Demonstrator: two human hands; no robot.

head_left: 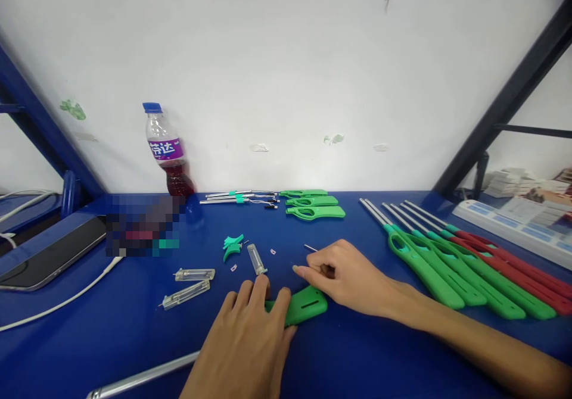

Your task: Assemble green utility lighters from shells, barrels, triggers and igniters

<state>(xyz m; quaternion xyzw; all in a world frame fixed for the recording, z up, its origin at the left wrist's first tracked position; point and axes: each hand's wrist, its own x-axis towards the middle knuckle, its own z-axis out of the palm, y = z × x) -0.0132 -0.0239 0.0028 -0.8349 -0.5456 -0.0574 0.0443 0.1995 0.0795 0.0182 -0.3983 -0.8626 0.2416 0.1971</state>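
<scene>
My left hand (248, 339) lies closed over a green plastic lighter handle (306, 305) on the blue table (357, 357), its fingers curled over the handle's left end. A metal tube (143, 377) runs out from under that hand toward the lower left. My right hand (344, 274) is just behind the handle, its fingers pinched on a thin metal pin (310, 248) whose tip sticks out to the upper left.
Small teal trigger parts (233, 246) and clear plastic inserts (186, 293) lie ahead of my left hand. Finished green and red long lighters (465, 268) lie at the right, green handle shells (313, 201) and wired tubes (236, 196) at the back. A drink bottle (167, 152) stands by the wall, a phone (53, 256) lies at the left.
</scene>
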